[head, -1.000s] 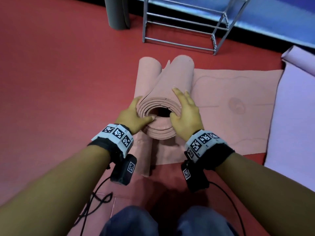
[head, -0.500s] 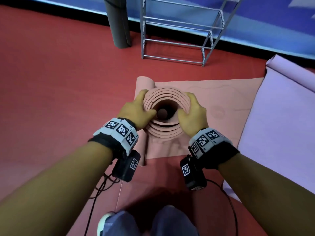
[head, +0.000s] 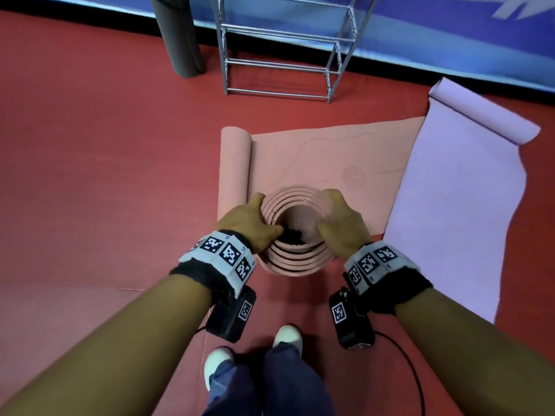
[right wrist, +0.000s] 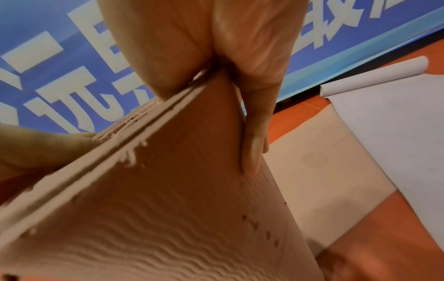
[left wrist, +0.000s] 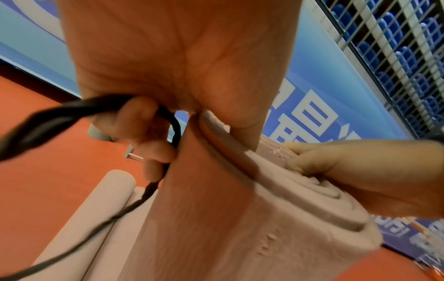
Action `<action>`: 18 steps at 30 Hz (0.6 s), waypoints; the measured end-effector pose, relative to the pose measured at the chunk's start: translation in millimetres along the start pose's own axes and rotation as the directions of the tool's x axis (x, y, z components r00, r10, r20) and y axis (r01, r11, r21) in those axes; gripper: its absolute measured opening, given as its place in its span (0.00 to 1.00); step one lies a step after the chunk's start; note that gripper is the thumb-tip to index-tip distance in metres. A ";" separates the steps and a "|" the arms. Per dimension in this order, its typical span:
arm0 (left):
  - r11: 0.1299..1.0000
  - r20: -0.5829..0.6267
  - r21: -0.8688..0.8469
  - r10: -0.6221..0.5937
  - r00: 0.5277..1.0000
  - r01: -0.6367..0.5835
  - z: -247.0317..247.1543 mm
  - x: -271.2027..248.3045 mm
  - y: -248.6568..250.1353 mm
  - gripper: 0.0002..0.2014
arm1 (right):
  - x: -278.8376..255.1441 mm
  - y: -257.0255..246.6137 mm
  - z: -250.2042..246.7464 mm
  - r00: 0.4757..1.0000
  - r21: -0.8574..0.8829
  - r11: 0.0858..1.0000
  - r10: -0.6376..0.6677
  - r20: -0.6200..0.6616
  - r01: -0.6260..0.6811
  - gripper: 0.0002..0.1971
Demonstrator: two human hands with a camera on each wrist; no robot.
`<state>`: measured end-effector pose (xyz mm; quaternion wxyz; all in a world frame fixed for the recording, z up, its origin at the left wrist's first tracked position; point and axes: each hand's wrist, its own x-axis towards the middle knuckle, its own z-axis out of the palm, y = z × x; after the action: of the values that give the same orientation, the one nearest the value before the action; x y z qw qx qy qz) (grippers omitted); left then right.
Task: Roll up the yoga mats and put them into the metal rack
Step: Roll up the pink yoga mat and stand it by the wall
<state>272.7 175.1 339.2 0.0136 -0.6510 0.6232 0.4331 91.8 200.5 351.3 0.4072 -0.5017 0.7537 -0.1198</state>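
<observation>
A rolled pink yoga mat [head: 295, 264] stands upright in front of me, its spiral end facing up. My left hand [head: 252, 226] grips the roll's left rim, thumb over the edge. My right hand [head: 342, 226] grips the right rim, with its fingers straight down the outside. In the left wrist view the roll [left wrist: 228, 228] hangs below my left hand [left wrist: 182, 66], and a black cable [left wrist: 72, 112] crosses the fingers. The right wrist view shows my right hand [right wrist: 228, 57] pinching the layered edge of the roll [right wrist: 180, 209]. The metal rack [head: 279, 64] stands beyond, by the blue wall.
A second pink mat [head: 324, 157] lies flat on the red floor, its left end curled. A purple mat [head: 462, 190] lies to the right, curled at its far end. A grey post [head: 180, 37] stands left of the rack. My white shoes [head: 286, 336] are below the roll.
The roll went from lying tilted on the flat mat to standing upright in both hands. My view has risen, and my shoes have come into sight.
</observation>
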 end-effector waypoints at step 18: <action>0.988 -0.019 0.052 -0.142 0.990 0.143 90.3 3.4 15.6 0.33 | 1.8 90.1 20.4 0.999 -0.050 0.998 0.030 0.042 -0.028 0.16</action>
<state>209.9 219.3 288.9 0.0570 -0.6967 0.5865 0.4091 47.1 245.7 284.2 0.4123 -0.5032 0.7547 -0.0845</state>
